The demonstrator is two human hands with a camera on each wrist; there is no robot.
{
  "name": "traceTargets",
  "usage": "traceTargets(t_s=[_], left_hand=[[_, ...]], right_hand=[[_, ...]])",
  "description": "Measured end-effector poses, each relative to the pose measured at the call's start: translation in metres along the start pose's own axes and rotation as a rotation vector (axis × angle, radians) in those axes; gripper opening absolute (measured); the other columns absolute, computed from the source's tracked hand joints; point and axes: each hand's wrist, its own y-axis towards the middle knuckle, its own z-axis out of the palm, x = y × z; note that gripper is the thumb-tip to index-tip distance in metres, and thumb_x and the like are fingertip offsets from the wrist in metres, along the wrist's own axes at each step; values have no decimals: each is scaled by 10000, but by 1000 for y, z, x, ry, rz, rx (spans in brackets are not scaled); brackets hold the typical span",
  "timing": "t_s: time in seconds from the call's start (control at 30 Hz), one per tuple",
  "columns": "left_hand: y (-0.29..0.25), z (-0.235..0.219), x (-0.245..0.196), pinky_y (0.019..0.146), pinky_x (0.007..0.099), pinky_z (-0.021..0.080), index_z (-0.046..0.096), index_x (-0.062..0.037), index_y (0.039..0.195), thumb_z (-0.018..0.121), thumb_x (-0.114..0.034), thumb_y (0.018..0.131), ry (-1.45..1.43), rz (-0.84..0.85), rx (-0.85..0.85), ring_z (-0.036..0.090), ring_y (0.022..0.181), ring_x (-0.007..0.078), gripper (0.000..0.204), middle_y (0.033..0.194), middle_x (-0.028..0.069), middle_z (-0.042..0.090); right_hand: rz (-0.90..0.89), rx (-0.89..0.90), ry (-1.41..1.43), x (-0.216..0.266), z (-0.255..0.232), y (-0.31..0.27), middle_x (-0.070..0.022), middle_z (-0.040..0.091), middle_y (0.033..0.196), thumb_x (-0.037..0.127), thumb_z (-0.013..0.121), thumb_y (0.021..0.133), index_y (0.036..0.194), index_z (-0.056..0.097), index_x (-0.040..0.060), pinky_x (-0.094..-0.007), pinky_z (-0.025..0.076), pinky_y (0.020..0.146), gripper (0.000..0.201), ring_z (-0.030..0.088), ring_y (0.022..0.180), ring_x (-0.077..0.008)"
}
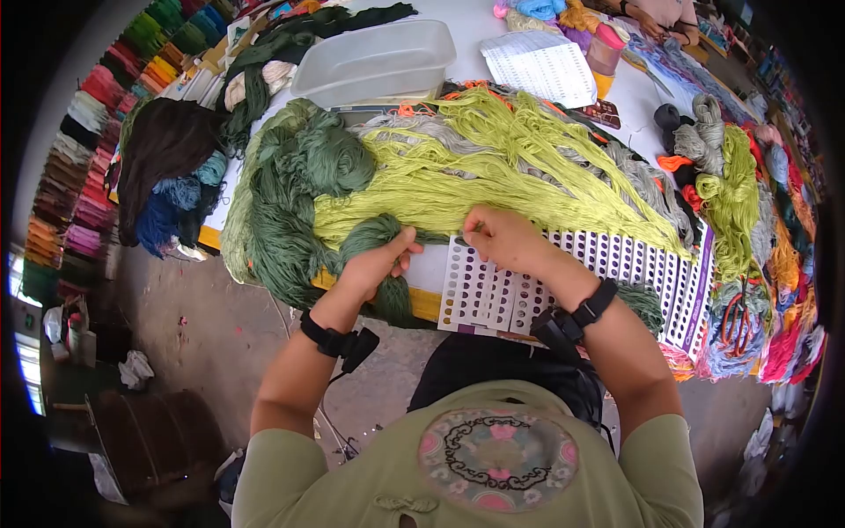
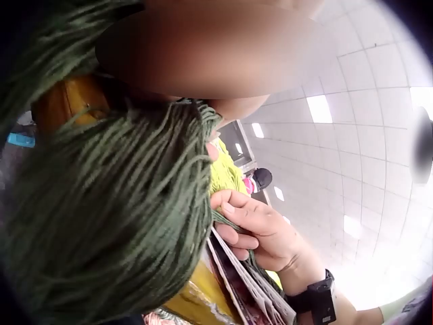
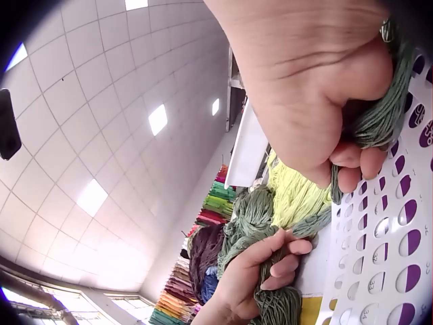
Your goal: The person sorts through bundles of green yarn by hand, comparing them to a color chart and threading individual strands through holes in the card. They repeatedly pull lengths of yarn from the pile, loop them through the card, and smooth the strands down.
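At the centre of the head view, the left hand (image 1: pixel 374 264) curls around a soft, light, limp dark green yarn hank (image 1: pixel 387 282) while the right hand (image 1: pixel 497 238) pinches its strands over the punched card (image 1: pixel 616 264), so gripping the bundled middle likely avoids tangling.

The head view looks straight down from above the person onto the white punched card (image 1: pixel 607 264) at the table's near edge. The left wrist view sits low and close, left of the card, facing up and rightward past dark green yarn (image 2: pixel 108 223) toward the ceiling. The right wrist view hugs the card (image 3: pixel 385 271), facing up and leftward. Both wrist views share card and yarn (image 3: pixel 277 305).
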Motion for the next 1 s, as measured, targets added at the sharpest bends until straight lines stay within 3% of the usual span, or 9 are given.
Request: traceTargets(t_s=[0.07, 0.2, 0.4, 0.6, 0.67, 0.73, 0.8, 0.9, 1.0], left_hand=[[-2, 10, -2, 547, 220, 347, 632, -44, 841, 546, -319, 938, -40, 136, -85, 426, 577, 93, 304, 633, -21, 489], [-2, 4, -8, 491, 229, 347, 598, -39, 918, 613, -220, 906, -122, 67, -15, 493, 664, 78, 182, 765, 26, 577], [-14, 9, -10, 528, 200, 319, 583, -36, 980, 566, -277, 936, -641, 73, 324, 412, 641, 65, 245, 905, -10, 546], [-24, 24, -22, 507, 184, 305, 531, -36, 1052, 538, -240, 943, -557, 130, 349, 398, 625, 61, 232, 948, -1, 550], [-29, 31, -27, 506, 185, 307, 524, -31, 1085, 540, -219, 936, -501, 150, 338, 400, 618, 59, 240, 933, -2, 554], [-28, 33, -28, 504, 187, 309, 516, -26, 1117, 543, -197, 930, -445, 173, 323, 401, 612, 58, 255, 918, -2, 559], [-22, 31, -26, 505, 186, 313, 501, -18, 1158, 537, -168, 923, -606, 156, 187, 407, 611, 59, 281, 905, 3, 570], [-13, 21, -22, 511, 183, 322, 505, -27, 1160, 536, -157, 920, -757, 102, 290, 417, 622, 64, 275, 945, 14, 585], [-15, 25, -25, 518, 180, 329, 503, -26, 1168, 535, -147, 918, -798, 124, 273, 422, 635, 67, 279, 989, 28, 597]], right_hand=[[-18, -17, -35, -2, 1, 0, -51, 620, 669, 197, 578, 891, 960, 565, 63, -293, 461, 516, 152, 586, 555, -128], [-61, -68, -115, -7, 5, 2, -49, 621, 656, 196, 592, 880, 947, 564, 67, -303, 458, 533, 148, 589, 555, -139], [-45, -69, -152, -4, 6, 2, -48, 618, 642, 206, 619, 865, 923, 568, 74, -315, 451, 562, 153, 599, 582, -150], [-71, -162, -255, 9, 7, -5, -55, 629, 660, 290, 651, 839, 898, 578, 69, -309, 463, 586, 240, 612, 597, -158], [56, -108, -235, 16, 5, -6, -110, 660, 801, 418, 678, 782, 907, 606, 70, -377, 487, 677, 377, 644, 778, -281], [59, -99, -198, 9, 6, -3, -108, 660, 799, 425, 681, 778, 912, 606, 72, -374, 487, 676, 385, 645, 779, -279], [58, -86, -161, 6, 5, -2, -106, 661, 797, 431, 683, 774, 917, 606, 74, -371, 488, 675, 392, 646, 779, -277], [105, 7, 0, 5, 2, -4, -111, 664, 825, 442, 688, 768, 939, 609, 78, -372, 490, 697, 409, 648, 805, -279], [-57, -53, -267, 11, 0, -9, -115, 668, 867, 454, 680, 770, 963, 612, 82, -376, 489, 724, 424, 647, 835, -279]])
